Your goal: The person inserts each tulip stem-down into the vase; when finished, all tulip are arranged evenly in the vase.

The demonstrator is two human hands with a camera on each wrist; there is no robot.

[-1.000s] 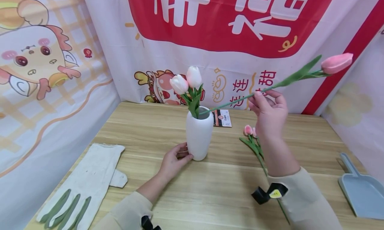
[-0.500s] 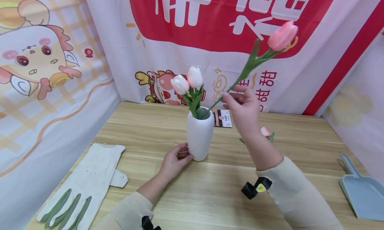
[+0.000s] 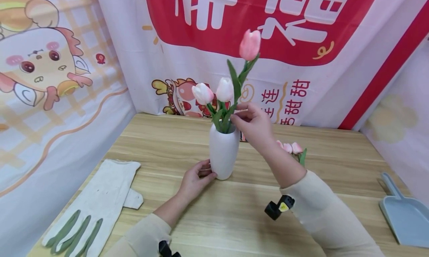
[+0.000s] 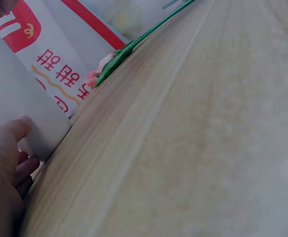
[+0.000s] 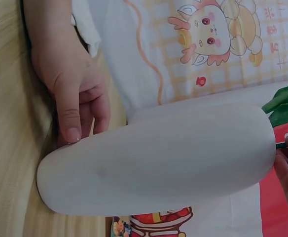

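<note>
A white vase (image 3: 223,156) stands upright on the wooden table. My left hand (image 3: 196,180) holds it low at the base, thumb (image 5: 71,129) on the near side and fingers reaching behind. Just above the rim, my right hand (image 3: 256,127) pinches the green stem of a pink tulip (image 3: 250,45). That stem runs down into the vase mouth, its lower end hidden inside. Two white tulips tinged with pink, one at the left (image 3: 203,94) and one beside it (image 3: 225,89), lean from the same mouth and reach lower than the pink bloom.
More pink tulips (image 3: 292,148) lie on the table (image 3: 214,216), partly hidden by my right forearm. A white and green glove (image 3: 95,205) is at the left, a blue-grey dustpan (image 3: 407,218) at the right. A printed cloth (image 3: 187,52) hangs behind.
My right hand has moved left and slightly down to the vase rim. The pink tulip has swung from a rightward slant to nearly upright, its stem deeper in the vase. My left hand stays put.
</note>
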